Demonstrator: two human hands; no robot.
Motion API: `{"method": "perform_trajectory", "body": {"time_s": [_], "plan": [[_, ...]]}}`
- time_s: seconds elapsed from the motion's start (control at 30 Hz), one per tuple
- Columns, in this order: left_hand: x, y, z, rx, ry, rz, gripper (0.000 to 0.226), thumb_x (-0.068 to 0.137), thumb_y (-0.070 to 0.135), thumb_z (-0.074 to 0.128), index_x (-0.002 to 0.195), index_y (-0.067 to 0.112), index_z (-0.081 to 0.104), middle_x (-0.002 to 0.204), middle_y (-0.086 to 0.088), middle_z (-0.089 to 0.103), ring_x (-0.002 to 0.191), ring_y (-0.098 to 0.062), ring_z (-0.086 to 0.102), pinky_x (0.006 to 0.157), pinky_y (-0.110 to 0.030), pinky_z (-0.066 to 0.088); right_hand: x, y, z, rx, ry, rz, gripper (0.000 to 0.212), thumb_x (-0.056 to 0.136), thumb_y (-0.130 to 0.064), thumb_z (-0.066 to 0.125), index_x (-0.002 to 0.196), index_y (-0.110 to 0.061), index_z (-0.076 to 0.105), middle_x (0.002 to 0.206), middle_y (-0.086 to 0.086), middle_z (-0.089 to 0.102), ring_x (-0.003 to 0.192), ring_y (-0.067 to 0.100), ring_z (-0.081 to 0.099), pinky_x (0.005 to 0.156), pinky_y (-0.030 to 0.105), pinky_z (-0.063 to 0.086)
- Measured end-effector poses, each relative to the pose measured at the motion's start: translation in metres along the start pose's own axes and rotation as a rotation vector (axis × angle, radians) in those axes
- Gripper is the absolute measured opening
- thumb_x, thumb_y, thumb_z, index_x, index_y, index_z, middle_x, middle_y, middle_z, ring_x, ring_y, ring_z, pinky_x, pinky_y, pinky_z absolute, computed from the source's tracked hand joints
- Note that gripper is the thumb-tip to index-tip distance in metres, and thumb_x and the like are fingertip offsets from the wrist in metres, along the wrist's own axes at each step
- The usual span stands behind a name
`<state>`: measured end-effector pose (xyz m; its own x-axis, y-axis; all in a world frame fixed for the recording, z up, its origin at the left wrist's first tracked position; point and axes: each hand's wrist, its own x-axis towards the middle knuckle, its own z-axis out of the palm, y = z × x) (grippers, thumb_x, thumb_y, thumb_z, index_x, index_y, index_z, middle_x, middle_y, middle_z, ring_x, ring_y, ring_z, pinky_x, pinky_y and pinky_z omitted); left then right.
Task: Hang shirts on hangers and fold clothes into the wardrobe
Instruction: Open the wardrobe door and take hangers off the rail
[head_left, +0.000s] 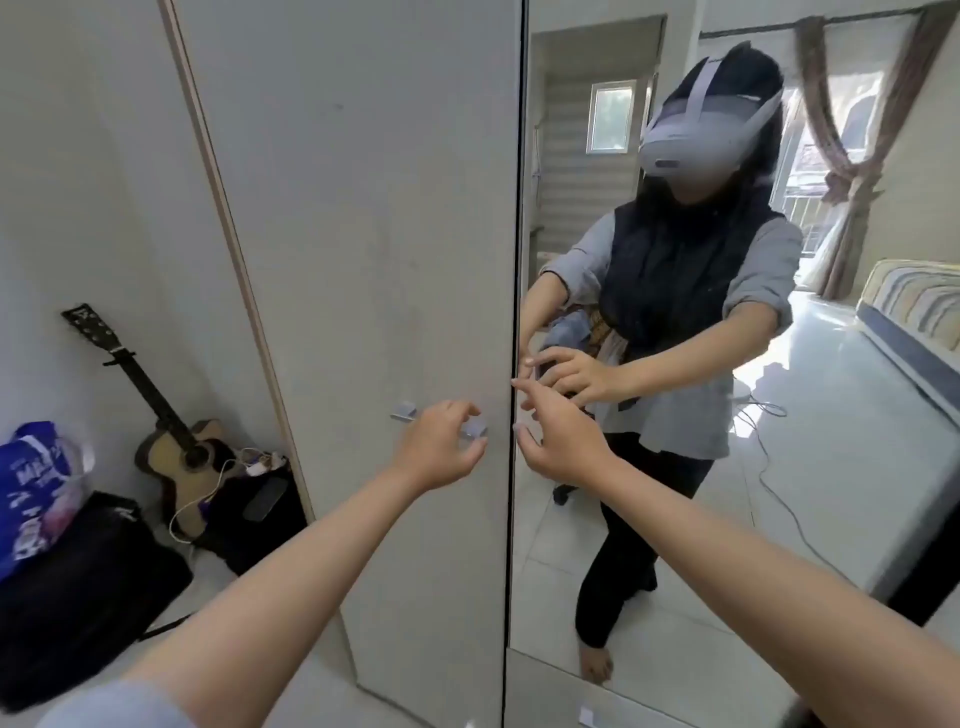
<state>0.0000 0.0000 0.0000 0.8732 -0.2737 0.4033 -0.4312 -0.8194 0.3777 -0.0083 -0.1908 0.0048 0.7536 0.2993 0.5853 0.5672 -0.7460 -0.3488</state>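
My left hand (439, 447) curls loosely at the metal handle (475, 428), grip uncertain. My right hand (558, 441), fingers spread and empty, reaches the seam by the mirror door (675, 597). Wardrobe (374, 234) shut, rigid panels; pull at handle. Guitar (176, 441) behind.

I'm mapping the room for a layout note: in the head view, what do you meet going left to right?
Blue bag → guitar → wardrobe door → left hand at the handle → right hand → mirror door, with the bed reflected at its right.
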Motion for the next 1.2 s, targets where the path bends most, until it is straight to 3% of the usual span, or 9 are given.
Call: {"method": "perform_trajectory", "body": {"time_s": [0.2,0.3,0.47,0.63,0.73,0.87,1.07,1.2], "plan": [[0.013,-0.025,0.019,0.016,-0.044,-0.032,0.028,0.081,0.035,0.059,0.106,0.021,0.063,0.107,0.002,0.066,0.104,-0.019,0.060,0.088,-0.037,0.047,0.004,0.021,0.031,-0.119,0.172,-0.102,0.045,0.083,-0.022,0.061,0.125,-0.009,0.056,0.099,0.005,0.064,0.090,0.020,0.061,0.064,0.034,0.055],[0.016,-0.031,0.026,-0.018,0.010,-0.026,0.023,0.081,0.034,0.059,0.100,0.022,0.064,0.101,0.006,0.068,0.100,-0.020,0.060,0.087,-0.038,0.047,0.008,0.025,0.040,-0.151,0.314,-0.126,0.041,0.080,-0.018,0.068,0.120,-0.008,0.062,0.090,0.004,0.065,0.079,0.019,0.061,0.056,0.027,0.052],[0.008,-0.038,0.040,-0.117,0.093,-0.011,0.025,0.082,0.037,0.055,0.098,0.021,0.065,0.099,0.007,0.066,0.097,-0.020,0.056,0.086,-0.035,0.045,0.010,0.030,0.054,-0.178,0.444,-0.136,0.038,0.079,-0.018,0.073,0.116,-0.009,0.066,0.087,0.002,0.066,0.076,0.019,0.062,0.055,0.029,0.052],[-0.001,-0.040,0.040,-0.157,0.132,0.017,0.015,0.084,0.017,0.065,0.098,0.014,0.067,0.097,-0.001,0.066,0.096,-0.022,0.053,0.083,-0.009,0.030,0.007,0.034,0.056,-0.111,0.455,-0.140,0.034,0.083,-0.021,0.071,0.115,-0.013,0.066,0.088,0.002,0.068,0.078,0.019,0.063,0.059,0.034,0.053],[-0.009,-0.043,0.037,-0.169,0.141,0.013,0.014,0.084,0.013,0.066,0.098,0.012,0.068,0.095,-0.002,0.066,0.097,-0.021,0.052,0.086,0.001,0.025,0.002,0.029,0.060,0.042,0.424,-0.172,0.035,0.084,-0.016,0.072,0.117,-0.010,0.064,0.095,0.002,0.071,0.083,0.016,0.066,0.069,0.034,0.055],[-0.016,-0.042,0.032,-0.169,0.131,0.010,0.013,0.084,0.011,0.065,0.097,0.009,0.069,0.095,-0.004,0.066,0.098,-0.025,0.052,0.082,-0.007,0.027,-0.003,0.014,0.061,0.290,0.361,-0.128,0.038,0.083,-0.004,0.070,0.120,-0.003,0.060,0.102,0.008,0.069,0.093,0.016,0.068,0.083,0.033,0.057],[-0.030,-0.043,0.020,-0.165,0.111,0.015,0.016,0.085,0.014,0.065,0.100,0.011,0.069,0.099,-0.003,0.066,0.103,-0.026,0.053,0.089,-0.028,0.041,-0.013,-0.016,0.059,0.413,0.341,0.026,0.039,0.082,0.002,0.068,0.119,-0.009,0.061,0.098,0.005,0.067,0.092,0.011,0.066,0.082,0.033,0.058],[-0.047,-0.048,0.006,-0.195,0.106,0.040,0.015,0.083,0.009,0.066,0.098,0.010,0.069,0.098,-0.005,0.067,0.101,-0.026,0.054,0.082,-0.012,0.030,-0.025,-0.043,0.061,0.417,0.337,0.069,0.038,0.082,0.001,0.068,0.118,-0.010,0.061,0.098,0.006,0.066,0.089,0.013,0.066,0.080,0.034,0.058]]}}
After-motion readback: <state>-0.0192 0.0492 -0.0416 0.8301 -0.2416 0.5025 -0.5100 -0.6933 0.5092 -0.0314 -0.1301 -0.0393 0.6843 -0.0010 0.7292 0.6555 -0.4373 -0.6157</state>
